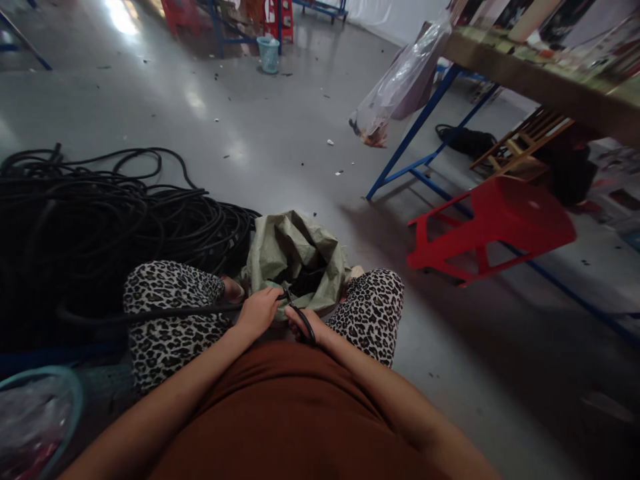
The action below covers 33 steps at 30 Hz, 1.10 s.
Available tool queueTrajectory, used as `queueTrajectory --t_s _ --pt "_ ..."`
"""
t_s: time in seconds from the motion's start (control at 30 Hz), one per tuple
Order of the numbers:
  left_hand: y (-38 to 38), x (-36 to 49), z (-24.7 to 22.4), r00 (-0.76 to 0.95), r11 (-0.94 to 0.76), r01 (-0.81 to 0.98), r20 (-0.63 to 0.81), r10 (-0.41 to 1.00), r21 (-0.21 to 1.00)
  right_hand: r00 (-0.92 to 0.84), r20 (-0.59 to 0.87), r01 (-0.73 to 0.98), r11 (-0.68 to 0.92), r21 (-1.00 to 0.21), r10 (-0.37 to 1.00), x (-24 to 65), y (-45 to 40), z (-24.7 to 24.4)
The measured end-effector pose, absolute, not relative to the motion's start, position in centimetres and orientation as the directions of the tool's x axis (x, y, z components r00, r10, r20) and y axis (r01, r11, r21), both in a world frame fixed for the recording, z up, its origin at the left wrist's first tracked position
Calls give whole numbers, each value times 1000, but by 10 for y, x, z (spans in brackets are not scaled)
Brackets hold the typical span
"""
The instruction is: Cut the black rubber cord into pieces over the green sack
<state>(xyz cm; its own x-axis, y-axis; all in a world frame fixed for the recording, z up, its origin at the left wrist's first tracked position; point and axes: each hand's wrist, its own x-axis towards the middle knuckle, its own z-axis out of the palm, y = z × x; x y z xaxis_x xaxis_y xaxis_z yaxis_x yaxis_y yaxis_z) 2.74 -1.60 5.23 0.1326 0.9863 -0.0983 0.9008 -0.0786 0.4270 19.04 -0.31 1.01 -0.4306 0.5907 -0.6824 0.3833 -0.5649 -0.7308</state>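
Observation:
My left hand point(259, 312) is closed round a black rubber hose or cord point(185, 311), which runs in from the left across my leg. In my right hand point(306, 323) is a pair of scissors point(306, 327) with black handles. Its blades lie at the hose's end, just beside my left fingers; whether they touch it I cannot tell. Both hands are over the near rim of an open olive woven sack point(267, 250) between my knees. Dark pieces point(307, 280) lie inside the sack, too shadowed to make out singly.
A big tangle of black hose point(125, 207) covers the floor at left. A teal basket point(77, 400) holding plastic stands at lower left. At right are a tipped red stool point(500, 227), a blue-legged table point(530, 67) and a hanging plastic bag point(395, 87). Farther off stands a small basket point(269, 57).

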Motion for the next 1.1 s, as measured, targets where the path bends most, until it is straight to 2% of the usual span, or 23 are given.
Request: queueTrajectory --t_s 0.23,0.57,0.9,1.1 --pt "-15 28 49 117 -67 902 -93 989 426 -452 -677 356 -578 -734 582 190 -5 26" --pt "-13 29 48 104 -61 903 -77 992 425 -448 -663 390 -537 -748 600 190 -7 -1" --pt "-11 29 49 100 -57 910 -84 991 411 -451 -558 471 -346 -812 696 190 -6 -8" --pt "-10 28 48 101 -60 914 -82 991 401 -439 -522 471 -308 -827 731 191 -6 -5"
